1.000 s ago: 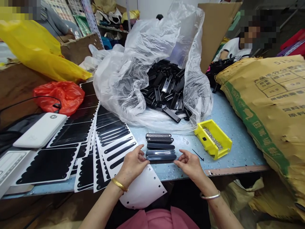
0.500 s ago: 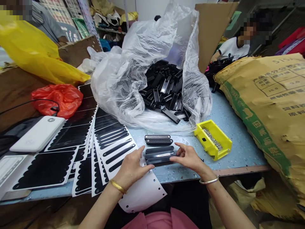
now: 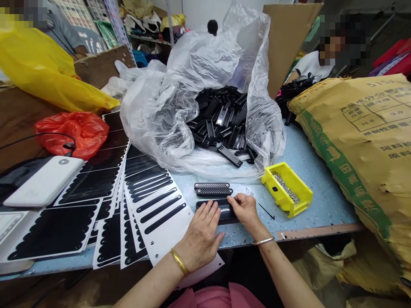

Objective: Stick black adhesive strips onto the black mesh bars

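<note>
1. Work in progress at lower centre: you have a few black strips [image 3: 224, 212] out on the speckled blue table [image 3: 313, 214], mostly hidden beneath your hands. How many, and how they are stacked, cannot be told.
2. Grip: your left hand [image 3: 201, 237] lies open, palm down, its fingertips resting on the strips. Your right hand [image 3: 245, 209] curves over them, its fingers bent. Whether it has hold of them cannot be told.
3. Just above your hands, two perforated black bars [image 3: 213, 189] lie side by side, apart from the strips.
4. Remaining at centre: a large heap of black plastic parts [image 3: 218, 119] sits in a clear plastic bag [image 3: 150, 115], far outnumbering the pieces on the table.
5. At your left, overlapping white sheets [image 3: 157, 209] carry rows of black shapes, and many shapes remain on them.
6. Right of your hands, a yellow plastic bin [image 3: 297, 182] holds small silvery metal pieces [image 3: 285, 188].
7. At far right, a woven sack [image 3: 362, 149] slumps against the table's edge, its contents hidden.
</note>
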A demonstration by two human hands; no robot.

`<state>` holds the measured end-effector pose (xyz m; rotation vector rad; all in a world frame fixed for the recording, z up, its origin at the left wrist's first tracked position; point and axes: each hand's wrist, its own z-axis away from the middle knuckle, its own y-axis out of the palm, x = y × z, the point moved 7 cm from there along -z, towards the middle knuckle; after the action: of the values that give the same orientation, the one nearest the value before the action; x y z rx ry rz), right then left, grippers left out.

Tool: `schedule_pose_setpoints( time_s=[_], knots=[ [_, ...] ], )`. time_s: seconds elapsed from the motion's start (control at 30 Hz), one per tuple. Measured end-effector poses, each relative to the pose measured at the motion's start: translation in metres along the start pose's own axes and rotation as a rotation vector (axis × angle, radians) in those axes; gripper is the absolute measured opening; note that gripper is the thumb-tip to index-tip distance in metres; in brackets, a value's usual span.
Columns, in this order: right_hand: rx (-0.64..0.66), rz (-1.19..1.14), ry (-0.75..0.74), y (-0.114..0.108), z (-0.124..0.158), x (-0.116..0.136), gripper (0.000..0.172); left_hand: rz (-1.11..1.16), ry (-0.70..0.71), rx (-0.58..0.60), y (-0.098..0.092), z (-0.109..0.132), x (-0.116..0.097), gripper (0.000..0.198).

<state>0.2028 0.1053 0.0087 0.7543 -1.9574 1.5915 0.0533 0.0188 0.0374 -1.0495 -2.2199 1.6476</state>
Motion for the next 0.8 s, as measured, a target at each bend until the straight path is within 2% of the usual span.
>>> schedule_pose_setpoints(
  time_s=[0.13,0.23,0.33,0.4,0.47,0.53,0.6,0.67,0.7,0.73,0.8],
  knots=[
    [-0.026,0.044,-0.035,-0.002,0.001,0.003,0.046,0.005,-0.008,0.006,-0.001,-0.001,0.0,0.052],
    [-0.011,-0.007,-0.009,-0.004,0.001,0.003,0.047,0.009,-0.01,0.004,-0.001,0.0,0.001,0.052],
    [0.093,-0.227,0.172,-0.004,0.0,-0.009,0.048,0.032,-0.017,-0.009,0.0,-0.001,0.0,0.054],
    [0.109,-0.398,0.313,-0.011,0.001,-0.018,0.05,0.062,-0.027,-0.026,-0.002,-0.003,-0.001,0.057],
    [0.013,-0.494,0.361,-0.03,0.003,-0.02,0.053,0.096,-0.017,-0.055,-0.01,-0.004,-0.001,0.06],
    [-0.121,-0.516,0.322,-0.057,0.008,-0.014,0.052,0.117,-0.037,-0.123,-0.029,-0.001,0.01,0.057],
    [-0.217,-0.508,0.264,-0.083,0.018,-0.004,0.044,0.111,-0.178,-0.259,-0.059,0.011,0.039,0.05],
    [-0.292,-0.466,0.205,-0.105,0.032,0.009,0.036,0.079,-0.477,-0.451,-0.095,0.039,0.084,0.041],
    [-0.305,-0.421,0.167,-0.112,0.039,0.017,0.032,0.07,-0.683,-0.499,-0.108,0.059,0.108,0.038],
    [-0.262,-0.355,0.125,-0.113,0.046,0.025,0.028,0.059,-0.839,-0.563,-0.119,0.08,0.127,0.037],
    [-0.08,-0.241,0.013,-0.097,0.06,0.044,0.026,0.113,-1.039,-0.566,-0.126,0.113,0.154,0.035]
  ],
)
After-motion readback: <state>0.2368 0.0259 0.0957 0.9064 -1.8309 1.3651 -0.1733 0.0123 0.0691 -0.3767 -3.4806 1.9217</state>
